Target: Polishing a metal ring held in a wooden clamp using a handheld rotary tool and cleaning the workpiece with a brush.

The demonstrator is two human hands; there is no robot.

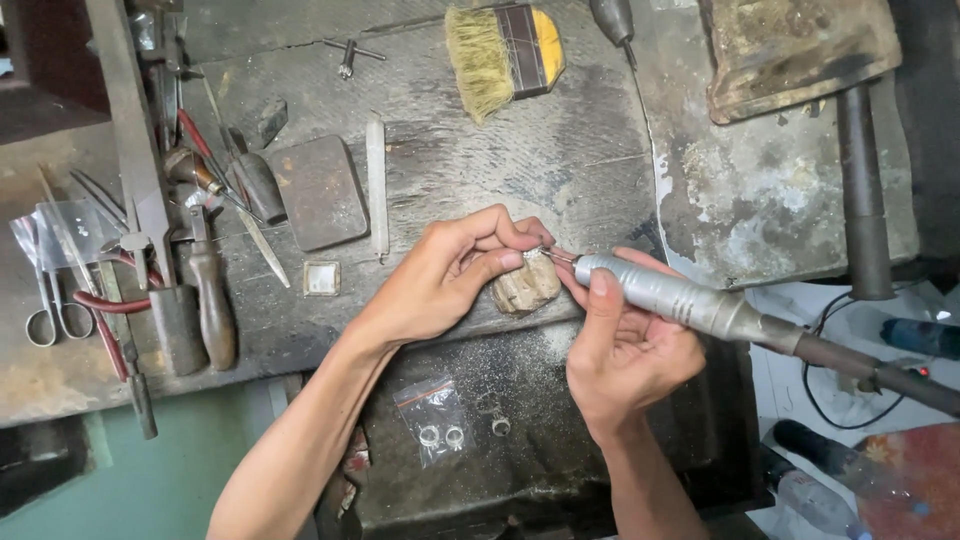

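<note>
Beside a brush (503,55), left hand (445,275) pinches ring (533,254); right hand (625,350) grips rotary handpiece (660,292).

— Silver-grey on the rotary handpiece (668,291), darkening to brown-black along its hose (860,365). Pale tan, streaked and worn, on the wooden peg (527,285).

— And up top? Straw-yellow bristles on the brush (505,55), with a dark striped band and an orange-yellow handle end.

— Dull charcoal across the surface (560,150), dusted with pale grey filings. Rusty brown on the flat metal block (318,192).

— Red on the plier handles (112,303), dark brown on the wooden tool handle (214,305). Shiny steel for the scissors (52,300).

— Clear plastic with a red strip on the small bag (436,415), silver rings (441,436) inside. Muted green on the floor (150,480) below.
</note>
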